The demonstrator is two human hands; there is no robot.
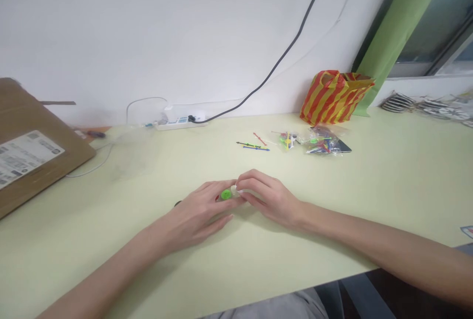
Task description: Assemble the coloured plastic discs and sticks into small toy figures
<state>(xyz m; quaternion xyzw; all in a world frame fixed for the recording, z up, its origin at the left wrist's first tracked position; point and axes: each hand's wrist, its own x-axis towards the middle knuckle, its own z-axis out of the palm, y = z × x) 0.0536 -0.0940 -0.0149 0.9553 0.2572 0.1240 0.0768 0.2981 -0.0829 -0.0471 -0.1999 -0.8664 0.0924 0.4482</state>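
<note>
My left hand (pixel 192 215) and my right hand (pixel 269 198) meet over the pale green desk (pixel 388 171). Between their fingertips is a small plastic part (pixel 227 193), a green round piece joined to a whitish piece. My left fingers pinch the green end, and my right fingertips pinch the whitish end. A small dark object (pixel 178 204) shows just past my left hand. Farther back lie loose thin coloured plastic sticks (pixel 253 145) and a clear plastic bag of similar small parts (pixel 320 142).
A flattened cardboard box (pixel 40 146) with a white label lies at the left. A power strip (pixel 181 121) with cables stands against the wall. A red-and-yellow striped bag (pixel 334 97) stands at the back right. The desk's front edge runs beneath my forearms.
</note>
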